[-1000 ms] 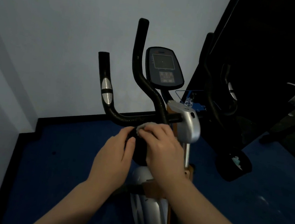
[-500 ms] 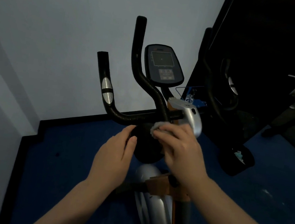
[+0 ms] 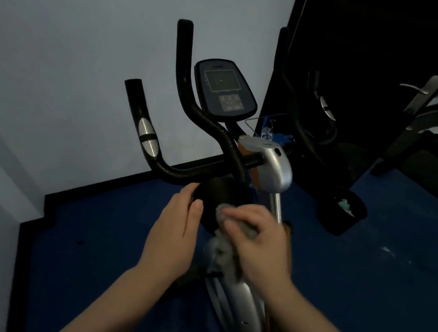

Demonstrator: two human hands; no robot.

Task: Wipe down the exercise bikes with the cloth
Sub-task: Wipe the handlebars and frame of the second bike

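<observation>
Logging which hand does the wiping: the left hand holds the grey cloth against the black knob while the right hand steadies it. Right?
Not quite. In the head view the right hand holds the cloth against the knob; the left hand steadies it.

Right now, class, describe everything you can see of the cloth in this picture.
The cloth is a small grey rag, soft and crumpled, blurred in this view. The right hand grips it bunched under curled fingers and presses its upper end against the black round part below the handlebar; the rest hangs down. The left hand rests beside it on that part, not touching the cloth.
</observation>
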